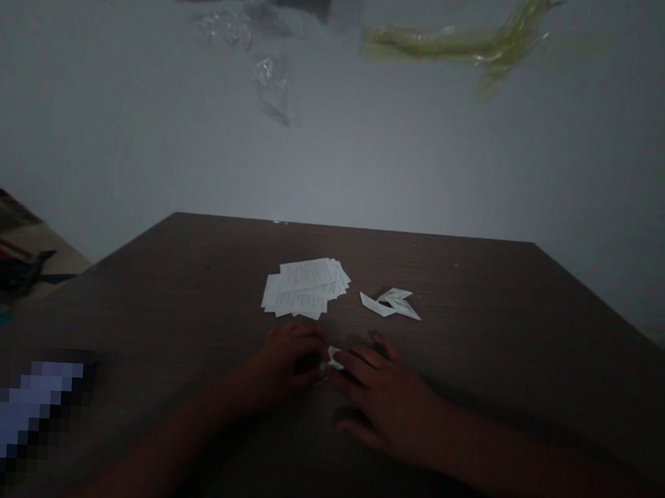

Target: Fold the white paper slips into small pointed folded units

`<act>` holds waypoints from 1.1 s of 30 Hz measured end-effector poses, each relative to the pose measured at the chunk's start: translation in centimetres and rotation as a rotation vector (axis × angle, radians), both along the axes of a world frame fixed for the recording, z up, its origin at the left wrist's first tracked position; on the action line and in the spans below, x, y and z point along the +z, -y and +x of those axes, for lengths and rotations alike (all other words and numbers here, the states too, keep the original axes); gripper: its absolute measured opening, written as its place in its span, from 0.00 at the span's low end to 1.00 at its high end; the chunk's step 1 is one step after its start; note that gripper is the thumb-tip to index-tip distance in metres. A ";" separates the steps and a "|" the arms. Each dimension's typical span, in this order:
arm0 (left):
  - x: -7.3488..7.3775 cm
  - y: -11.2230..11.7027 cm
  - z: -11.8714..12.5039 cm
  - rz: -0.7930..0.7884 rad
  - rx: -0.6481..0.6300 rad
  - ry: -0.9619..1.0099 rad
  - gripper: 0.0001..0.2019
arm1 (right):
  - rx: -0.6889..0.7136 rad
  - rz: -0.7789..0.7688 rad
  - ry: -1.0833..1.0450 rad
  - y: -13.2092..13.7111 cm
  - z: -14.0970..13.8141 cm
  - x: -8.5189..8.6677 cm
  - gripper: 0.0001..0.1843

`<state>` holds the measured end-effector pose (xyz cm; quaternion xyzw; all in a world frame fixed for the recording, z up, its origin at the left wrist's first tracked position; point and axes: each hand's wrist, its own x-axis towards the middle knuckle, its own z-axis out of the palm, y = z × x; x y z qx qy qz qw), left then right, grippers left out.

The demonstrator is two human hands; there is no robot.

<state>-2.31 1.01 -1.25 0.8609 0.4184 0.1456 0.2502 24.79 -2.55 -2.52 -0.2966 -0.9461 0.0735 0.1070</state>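
Observation:
A small piece of white folded paper (334, 357) lies on the table between my two hands, largely covered by fingers. At its left edge, my left hand (287, 359) is closed, with thumb and fingertips pinching the paper. My right hand (385, 400) rests on it from the right, its fingers stretched out and apart and the thumb away from the paper. Beyond my left hand lies a loose stack of printed paper sheets (305, 286). Several folded paper pieces (399, 303) sit to the right of that stack.
The dark brown wooden table (475, 301) stands against a pale wall (404, 156) with clear and yellow tape stuck on it. A blurred-out bright rectangular object (22, 418) is at the lower left. Red and dark items (8, 262) lie beyond the table's left edge.

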 end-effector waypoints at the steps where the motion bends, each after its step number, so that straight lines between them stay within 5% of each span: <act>1: 0.0 0.1 0.0 0.006 -0.004 0.000 0.09 | -0.004 -0.004 0.003 0.0 0.0 0.1 0.35; 16: 1.9 0.6 -0.6 -0.099 -0.055 -0.022 0.19 | -0.003 -0.049 -0.003 0.0 0.2 0.1 0.34; 25: 0.4 0.2 0.2 -0.032 -0.012 -0.022 0.10 | -0.005 -0.067 0.027 0.3 0.0 0.5 0.35; 33: 1.5 0.9 0.9 0.082 -0.018 -0.146 0.11 | -0.053 -0.102 0.013 0.5 -0.1 0.8 0.31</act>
